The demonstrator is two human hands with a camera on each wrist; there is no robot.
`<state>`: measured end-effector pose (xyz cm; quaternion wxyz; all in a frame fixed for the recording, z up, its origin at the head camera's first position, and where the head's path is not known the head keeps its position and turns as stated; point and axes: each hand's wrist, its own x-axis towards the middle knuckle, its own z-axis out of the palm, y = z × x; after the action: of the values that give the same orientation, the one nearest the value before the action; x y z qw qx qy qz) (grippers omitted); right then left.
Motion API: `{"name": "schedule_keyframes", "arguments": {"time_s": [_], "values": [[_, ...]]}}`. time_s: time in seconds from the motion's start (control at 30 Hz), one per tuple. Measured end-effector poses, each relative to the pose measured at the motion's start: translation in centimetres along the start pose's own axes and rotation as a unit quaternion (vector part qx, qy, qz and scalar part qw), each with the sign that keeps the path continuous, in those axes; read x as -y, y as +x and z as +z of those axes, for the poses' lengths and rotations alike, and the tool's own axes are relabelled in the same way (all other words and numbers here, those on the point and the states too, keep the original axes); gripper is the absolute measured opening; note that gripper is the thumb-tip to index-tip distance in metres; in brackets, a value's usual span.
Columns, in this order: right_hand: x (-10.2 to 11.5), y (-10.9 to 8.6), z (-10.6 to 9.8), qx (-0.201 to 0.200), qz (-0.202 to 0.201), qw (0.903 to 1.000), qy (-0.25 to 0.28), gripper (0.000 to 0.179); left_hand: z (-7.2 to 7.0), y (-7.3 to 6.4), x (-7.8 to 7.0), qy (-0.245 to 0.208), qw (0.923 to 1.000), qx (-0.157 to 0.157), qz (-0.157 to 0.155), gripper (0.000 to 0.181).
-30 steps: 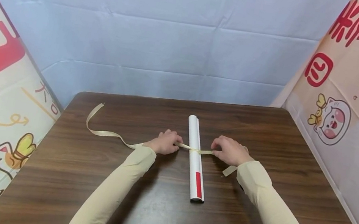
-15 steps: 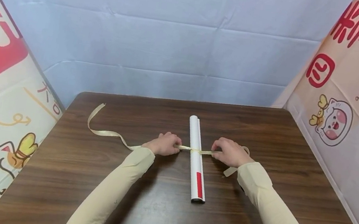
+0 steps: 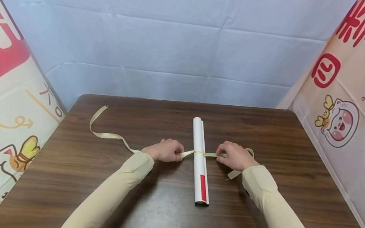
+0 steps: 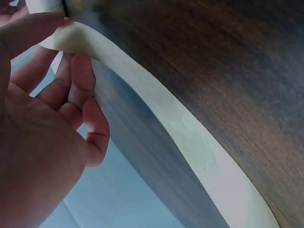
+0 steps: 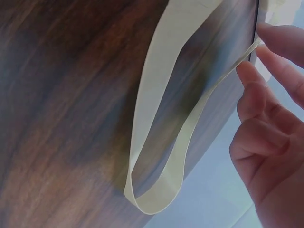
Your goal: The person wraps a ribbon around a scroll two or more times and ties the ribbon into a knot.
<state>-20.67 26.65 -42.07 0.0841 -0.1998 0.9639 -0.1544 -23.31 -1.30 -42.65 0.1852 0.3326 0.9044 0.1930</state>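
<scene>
A rolled white paper tube [image 3: 200, 140] with a red patch near its close end lies lengthwise on the table. Around its middle goes a cream ribbon [image 3: 109, 135], crossing on top, with one end running out to each side. Left of the tube, my left hand [image 3: 165, 150] pinches one end of the ribbon [image 4: 156, 92] between thumb and fingers; the rest trails away behind it. My right hand [image 3: 236, 157] pinches the other end, and its loose tail [image 5: 156, 80] hangs in a loop below the fingers. The crossing's exact form is too small to tell.
The dark wooden table [image 3: 167, 221] has rounded far corners. A pale cloth backdrop [image 3: 170, 50] stands behind it, with printed cartoon panels on the left and right sides. The long ribbon tail curls toward the table's far left.
My left hand has shifted slightly, turning and coming a little closer, so its ribbon end now slants down from the tube. The right hand and the tube have barely moved.
</scene>
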Motion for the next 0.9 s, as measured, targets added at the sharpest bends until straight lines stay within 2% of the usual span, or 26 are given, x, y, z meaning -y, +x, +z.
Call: {"name": "schedule_keyframes", "arguments": {"time_s": [0.13, 0.33, 0.43, 0.6, 0.73, 0.9], "values": [[-0.1, 0.0, 0.1, -0.002, -0.003, 1.0000, -0.005, 0.009, 0.0, -0.4, -0.3, -0.009, 0.9998, 0.012, 0.011, 0.012], [-0.1, 0.1, 0.1, -0.004, -0.013, 0.9999, -0.004, 0.009, 0.1, -0.6, -0.6, -0.049, 0.9968, 0.051, 0.037, 0.013], [-0.1, 0.0, 0.0, -0.004, -0.017, 0.9998, -0.003, 0.008, 0.2, -0.7, -0.8, -0.048, 0.9959, 0.056, 0.053, 0.015], [-0.3, 0.0, 0.0, -0.001, -0.017, 0.9999, -0.003, 0.009, 0.2, -0.9, -1.1, -0.020, 0.9960, 0.033, 0.080, 0.012], [-0.3, 0.0, 0.1, 0.004, -0.016, 0.9999, -0.002, 0.010, 0.3, -0.9, -1.3, -0.032, 0.9944, 0.003, 0.100, 0.004], [-0.3, 0.0, 0.1, 0.004, -0.015, 0.9999, -0.002, 0.010, 0.6, -0.9, -1.3, -0.052, 0.9913, -0.039, 0.114, 0.022]]}}
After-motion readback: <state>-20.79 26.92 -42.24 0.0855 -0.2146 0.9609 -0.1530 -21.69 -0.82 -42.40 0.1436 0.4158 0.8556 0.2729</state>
